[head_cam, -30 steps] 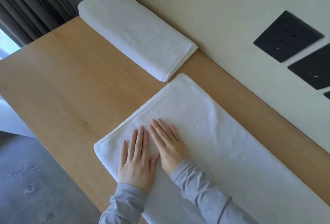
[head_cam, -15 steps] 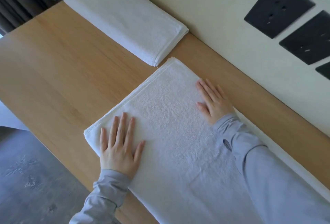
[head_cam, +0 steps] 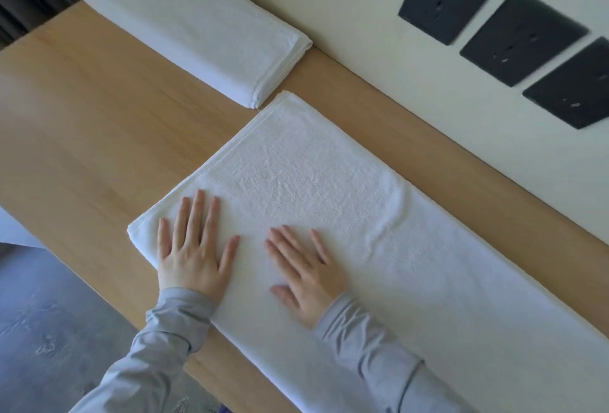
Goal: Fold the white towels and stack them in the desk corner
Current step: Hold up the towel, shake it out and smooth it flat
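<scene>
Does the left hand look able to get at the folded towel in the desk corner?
Probably yes: the left hand lies flat on the spread towel, and only bare desk lies between it and the folded towel.

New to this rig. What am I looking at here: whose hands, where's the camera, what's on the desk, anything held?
There is no robot: a person in grey sleeves works with bare hands. The one camera is worn on the head and looks forward and down.

On the light wooden desk lies a long white terry towel, partly folded. The left hand and right hand lie flat on it with fingers spread, pressing rather than gripping, so nothing is held.

A folded white towel stack sits in the far corner against the cream wall, which carries three black square socket plates.
</scene>
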